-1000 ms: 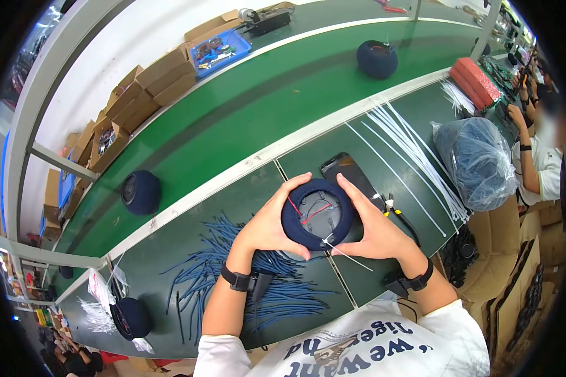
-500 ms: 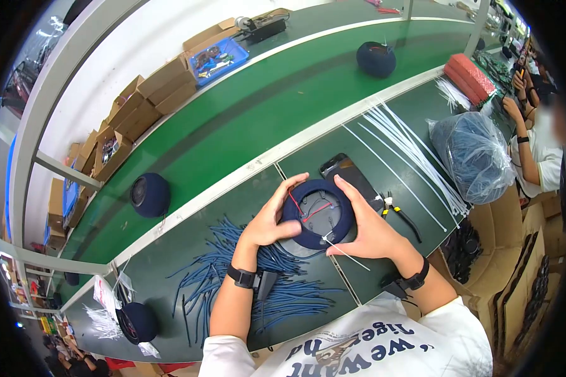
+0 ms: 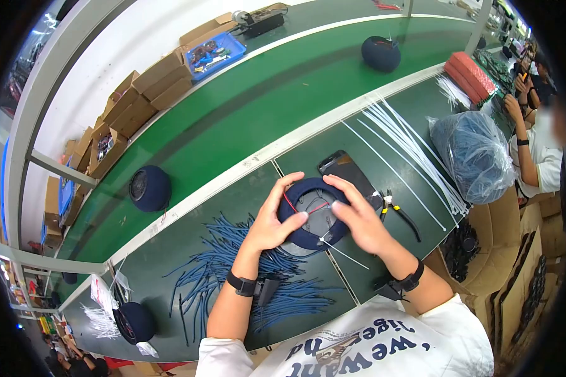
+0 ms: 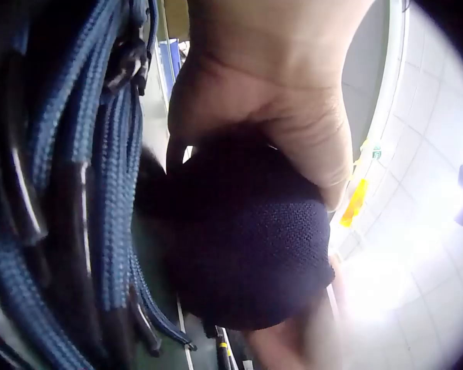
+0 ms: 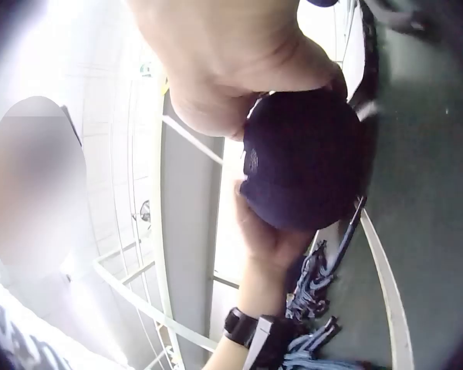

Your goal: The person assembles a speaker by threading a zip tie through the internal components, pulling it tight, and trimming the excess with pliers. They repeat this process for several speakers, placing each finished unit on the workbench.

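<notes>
Both hands hold a round navy fabric-covered shell [image 3: 305, 240] above the green table, its opening facing up. Inside show a grey base [image 3: 318, 221], a red wire [image 3: 319, 208] and thin dark wires. A white cable tie [image 3: 349, 256] is fastened at the near rim, its tail sticking out. My left hand [image 3: 271, 225] wraps the left side, with the thumb over the rim. On the other side my right hand [image 3: 366, 227] has its fingers around the outer wall and its thumb over the opening. The wrist views show the knitted cover [image 4: 255, 254] between both palms.
Blue braided cords [image 3: 223, 264] lie left, under the left forearm. Behind the shell are a dark phone [image 3: 346, 168], cutters [image 3: 401, 215] and long white cable ties [image 3: 409, 157]. A clear plastic bag [image 3: 475, 157] stands right. Similar navy shells [image 3: 149, 188] sit on the green belt [image 3: 233, 125].
My left thumb has moved from below the near rim up over it. The right thumb has lifted from the near rim to over the opening. The shell stays at nearly the same place.
</notes>
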### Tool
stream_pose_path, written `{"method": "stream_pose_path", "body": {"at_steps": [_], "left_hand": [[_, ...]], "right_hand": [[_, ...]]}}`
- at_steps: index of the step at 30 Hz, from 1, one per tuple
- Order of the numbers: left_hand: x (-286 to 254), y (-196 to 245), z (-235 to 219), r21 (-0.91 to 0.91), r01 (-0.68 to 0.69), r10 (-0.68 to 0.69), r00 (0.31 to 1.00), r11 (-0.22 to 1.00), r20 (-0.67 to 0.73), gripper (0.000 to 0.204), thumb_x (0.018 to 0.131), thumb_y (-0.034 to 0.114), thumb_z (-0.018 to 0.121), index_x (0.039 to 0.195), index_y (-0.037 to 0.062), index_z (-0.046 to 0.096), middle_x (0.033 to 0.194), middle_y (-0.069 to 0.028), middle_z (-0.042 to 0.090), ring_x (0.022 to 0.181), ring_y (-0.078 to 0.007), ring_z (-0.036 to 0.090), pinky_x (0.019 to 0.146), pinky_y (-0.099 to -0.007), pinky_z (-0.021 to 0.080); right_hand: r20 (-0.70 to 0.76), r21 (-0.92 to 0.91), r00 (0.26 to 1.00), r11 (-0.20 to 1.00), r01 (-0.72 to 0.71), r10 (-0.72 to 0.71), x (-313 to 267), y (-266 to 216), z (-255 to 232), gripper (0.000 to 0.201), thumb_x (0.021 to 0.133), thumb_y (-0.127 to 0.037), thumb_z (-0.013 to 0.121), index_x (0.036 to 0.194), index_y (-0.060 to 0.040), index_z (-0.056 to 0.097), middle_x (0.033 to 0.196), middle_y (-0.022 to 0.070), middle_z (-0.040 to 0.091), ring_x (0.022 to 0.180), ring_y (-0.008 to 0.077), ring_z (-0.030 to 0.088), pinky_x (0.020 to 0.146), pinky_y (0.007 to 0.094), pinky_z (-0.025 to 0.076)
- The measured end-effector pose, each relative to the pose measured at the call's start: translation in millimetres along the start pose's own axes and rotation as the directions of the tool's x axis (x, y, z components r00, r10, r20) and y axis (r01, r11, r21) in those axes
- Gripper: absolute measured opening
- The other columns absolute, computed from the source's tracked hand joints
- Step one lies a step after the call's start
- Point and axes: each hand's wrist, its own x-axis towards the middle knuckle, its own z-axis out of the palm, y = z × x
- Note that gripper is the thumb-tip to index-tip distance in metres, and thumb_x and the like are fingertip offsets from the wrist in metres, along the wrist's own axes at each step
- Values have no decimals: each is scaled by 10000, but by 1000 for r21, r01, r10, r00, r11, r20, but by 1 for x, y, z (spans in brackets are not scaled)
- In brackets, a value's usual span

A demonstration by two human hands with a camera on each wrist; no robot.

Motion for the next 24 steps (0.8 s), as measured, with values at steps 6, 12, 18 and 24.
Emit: {"method": "stream_pose_path", "body": {"at_steps": [6,12,18,24], "left_hand": [[0,-19,-5,133,-156,154,988,979,27,660,876,202,848,1443,111,523,1626,-205,460,1491,-384,488,1237,-476,383],[4,17,-12,321,-205,170,976,925,136,1240,420,362,1080,1502,118,526,1555,-222,505,1455,-407,508,1219,-501,414],[3,76,-60,213,-228,268,946,950,-182,1265,470,320,1077,1541,44,462,1468,-160,569,1397,-318,558,1211,-457,433],[-17,60,-64,501,-116,247,947,858,-204,1241,482,371,1093,1508,19,489,1464,-175,586,1393,-325,569,1209,-441,425]], "right_hand": [[-95,-217,995,976,19,-40,13,-3,4,352,1025,-11,610,1373,-40,646,1354,85,654,1226,185,647,1002,319,515],[-185,-72,982,997,23,-36,27,7,11,260,995,-43,649,1253,-13,649,1216,140,680,1129,275,677,1015,369,514],[-223,345,973,929,135,-59,46,-52,-5,329,1128,-202,572,1407,-30,601,1291,62,679,1144,160,662,981,305,517],[-17,301,999,953,-38,45,20,-29,-7,406,1132,-220,562,1483,-14,572,1380,76,660,1217,190,654,1032,331,516]]}}
